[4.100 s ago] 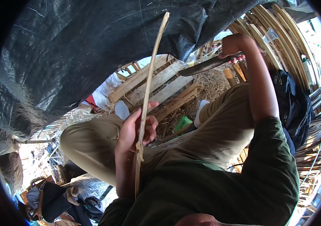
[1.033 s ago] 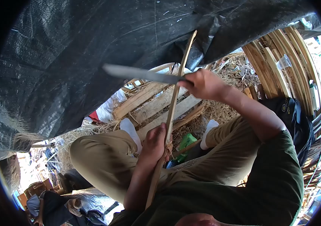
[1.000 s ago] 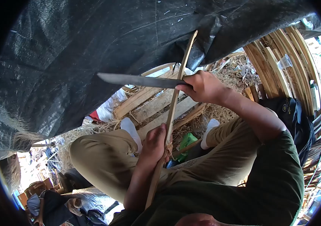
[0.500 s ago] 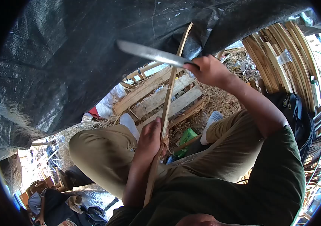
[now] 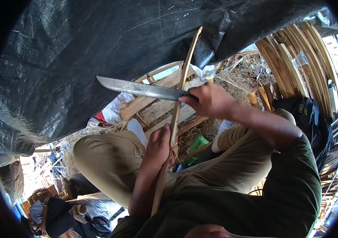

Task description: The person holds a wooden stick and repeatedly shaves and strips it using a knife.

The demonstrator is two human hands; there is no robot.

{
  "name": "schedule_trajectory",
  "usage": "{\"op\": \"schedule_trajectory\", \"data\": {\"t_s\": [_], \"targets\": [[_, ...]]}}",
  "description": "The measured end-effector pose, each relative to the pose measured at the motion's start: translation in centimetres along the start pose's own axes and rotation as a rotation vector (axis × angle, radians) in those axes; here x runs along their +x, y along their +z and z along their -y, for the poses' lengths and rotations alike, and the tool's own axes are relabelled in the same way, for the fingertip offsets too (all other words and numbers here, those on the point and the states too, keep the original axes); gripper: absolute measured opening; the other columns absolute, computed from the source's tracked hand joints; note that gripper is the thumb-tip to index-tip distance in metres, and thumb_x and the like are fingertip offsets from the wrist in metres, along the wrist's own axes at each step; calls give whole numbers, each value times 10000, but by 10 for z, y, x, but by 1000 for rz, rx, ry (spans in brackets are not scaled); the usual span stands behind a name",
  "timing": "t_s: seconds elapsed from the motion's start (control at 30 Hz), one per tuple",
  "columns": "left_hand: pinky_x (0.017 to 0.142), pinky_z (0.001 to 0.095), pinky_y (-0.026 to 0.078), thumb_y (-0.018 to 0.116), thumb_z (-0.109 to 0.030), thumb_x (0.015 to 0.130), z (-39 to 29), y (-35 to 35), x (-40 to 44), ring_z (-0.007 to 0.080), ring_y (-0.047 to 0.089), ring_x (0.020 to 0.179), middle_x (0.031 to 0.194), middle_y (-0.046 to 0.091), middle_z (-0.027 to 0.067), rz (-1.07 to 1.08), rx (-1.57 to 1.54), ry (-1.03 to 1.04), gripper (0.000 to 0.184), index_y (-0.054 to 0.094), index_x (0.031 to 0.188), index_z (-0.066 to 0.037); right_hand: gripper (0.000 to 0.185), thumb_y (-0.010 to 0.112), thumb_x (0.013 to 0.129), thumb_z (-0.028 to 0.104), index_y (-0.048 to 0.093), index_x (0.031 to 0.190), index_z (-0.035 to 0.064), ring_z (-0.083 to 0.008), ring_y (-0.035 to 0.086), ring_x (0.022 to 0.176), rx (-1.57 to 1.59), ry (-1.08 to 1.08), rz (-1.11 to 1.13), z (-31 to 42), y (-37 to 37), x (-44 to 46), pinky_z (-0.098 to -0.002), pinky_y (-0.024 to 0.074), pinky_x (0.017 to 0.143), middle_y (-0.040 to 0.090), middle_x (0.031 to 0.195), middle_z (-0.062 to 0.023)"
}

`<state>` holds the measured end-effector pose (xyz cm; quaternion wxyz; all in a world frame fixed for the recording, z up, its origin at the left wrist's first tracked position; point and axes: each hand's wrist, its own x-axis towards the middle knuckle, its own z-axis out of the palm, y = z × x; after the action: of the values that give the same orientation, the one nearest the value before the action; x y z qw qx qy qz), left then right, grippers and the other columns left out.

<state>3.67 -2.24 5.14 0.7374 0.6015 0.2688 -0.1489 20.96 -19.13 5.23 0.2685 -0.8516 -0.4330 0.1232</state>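
Note:
My left hand [image 5: 159, 144] is closed around a long, thin wooden strip [image 5: 186, 71], which slants up from my lap past my legs. Its lower end lies against my left forearm and shirt. My right hand [image 5: 210, 99] grips the dark handle of a machete [image 5: 139, 88]. The broad grey blade points left and crosses the strip well above my left hand; whether its edge presses into the wood I cannot tell. Some of my left fingers are hidden behind the strip, where a small frayed bit shows.
Wooden slats [image 5: 165, 105] lie over straw between my feet. A black tarp [image 5: 77, 59] hangs across the front. Stacked boards [image 5: 284, 59] and a dark bag [image 5: 306, 115] are on the right. A green plastic bag [image 5: 197, 148] lies near my foot. Another person [image 5: 55, 216] is at lower left.
My right hand has brought the machete down along the strip toward my left hand, and the blade now lies more level. My left hand and the strip have hardly moved.

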Motion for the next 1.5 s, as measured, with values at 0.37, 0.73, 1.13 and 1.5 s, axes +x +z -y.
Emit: {"op": "schedule_trajectory", "data": {"t_s": [0.37,0.73,1.13,1.5], "targets": [[358,244,368,348,-411,1084,-4,-3,-2,88,415,366,568,438,-12,28,-45,-16,427,559,1017,-45,379,558,1022,321,646,876,-17,-324,658,532,-35,-51,-195,-3,7,4,-415,515,494,631,603,-156],[350,239,360,367,-406,1082,-4,-4,-2,88,424,370,575,452,-10,2,-49,6,412,559,987,-53,436,502,1040,401,631,846,32,-269,631,479,25,147,-58,-17,-9,19,-393,496,446,616,587,-103],[515,331,423,420,-377,1075,4,-7,1,128,485,509,606,450,33,-163,296,64,462,546,839,0,371,565,1024,308,656,826,8,-266,665,501,-38,46,-172,-25,-9,16,-395,495,464,617,562,-140],[567,324,415,425,-358,1077,-9,3,-8,118,446,577,615,425,29,-185,231,14,449,530,827,0,450,508,1051,306,609,752,-15,-248,622,467,-55,9,-53,-12,6,5,-383,443,434,598,576,-139]]}}
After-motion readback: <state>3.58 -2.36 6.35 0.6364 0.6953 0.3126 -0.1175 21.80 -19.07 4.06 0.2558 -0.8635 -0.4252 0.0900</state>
